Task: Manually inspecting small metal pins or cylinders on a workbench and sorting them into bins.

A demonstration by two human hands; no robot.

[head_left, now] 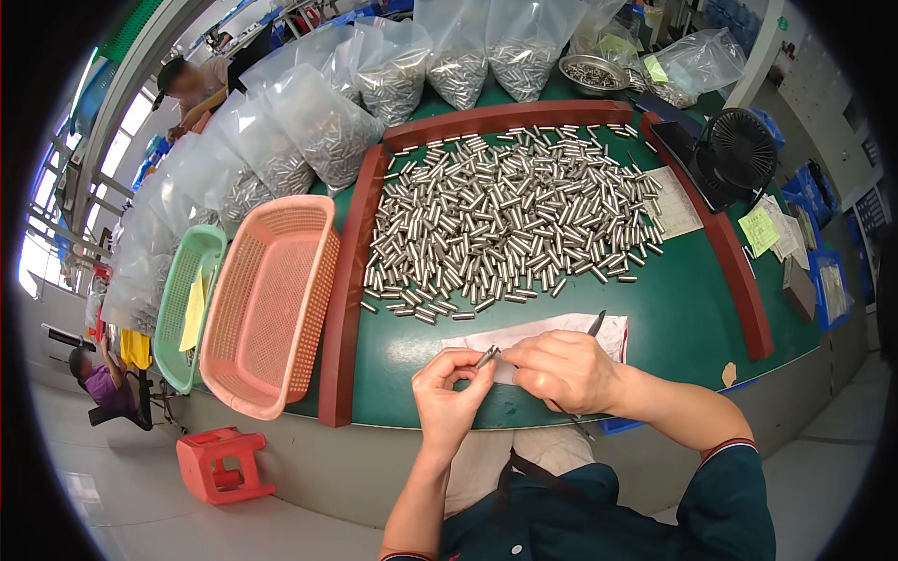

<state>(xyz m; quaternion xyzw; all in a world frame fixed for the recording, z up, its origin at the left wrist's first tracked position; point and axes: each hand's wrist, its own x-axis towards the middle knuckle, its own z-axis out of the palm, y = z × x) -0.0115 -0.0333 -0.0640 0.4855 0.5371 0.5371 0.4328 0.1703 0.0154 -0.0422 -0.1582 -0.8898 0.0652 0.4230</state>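
Observation:
Pinched between the thumb and fingers of my left hand (447,397) is a small metal pin (488,355), held above the near edge of the green table. My right hand (572,372) is closed around a slim dark tool (597,323). One end of the tool sticks up past the fingers and the other shows below the hand; its exact kind is unclear. The fingertips of both hands almost meet at the pin. Beneath them lies a pale pinkish cloth (613,338). Just beyond it spreads a large heap of shiny metal pins (514,215).
Dark red bars (341,346) frame the heap. A pink basket (318,318) and a green basket (161,327) stand left. Bags of pins (327,131) line the back, near a metal bowl (594,89). A black fan (739,150) stands right; a red stool (220,463) is on the floor.

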